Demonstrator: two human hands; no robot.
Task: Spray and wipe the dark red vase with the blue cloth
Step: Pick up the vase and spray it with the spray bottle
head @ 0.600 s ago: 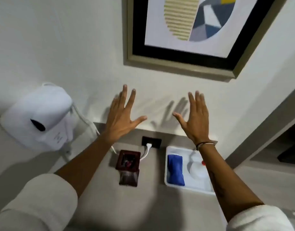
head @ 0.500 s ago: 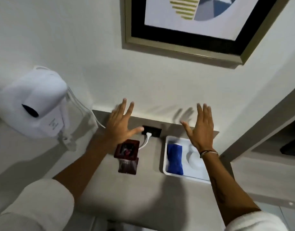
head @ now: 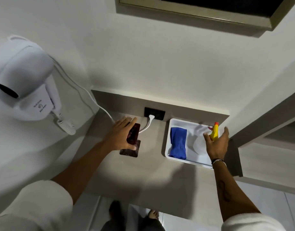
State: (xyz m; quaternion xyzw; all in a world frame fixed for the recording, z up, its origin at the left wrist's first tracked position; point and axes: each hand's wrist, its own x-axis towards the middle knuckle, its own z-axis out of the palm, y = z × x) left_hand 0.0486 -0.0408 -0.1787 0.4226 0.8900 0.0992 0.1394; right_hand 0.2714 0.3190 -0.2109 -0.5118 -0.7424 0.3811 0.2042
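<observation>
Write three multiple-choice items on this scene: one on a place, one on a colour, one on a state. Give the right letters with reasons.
1. Where does the blue cloth lie?
A. in the white tray
B. on the floor
C. on the hair dryer

2. What colour is the spray bottle's nozzle?
A. green
B. yellow with a red tip
C. black

3. What is the left hand doing?
A. resting flat on the counter
B. wrapped around the dark red vase
C. holding the cloth

Answers: 1 A, the cloth sits at the tray's left side. 2 B, the yellow nozzle shows by the right hand. 3 B, its fingers curl around the vase.
</observation>
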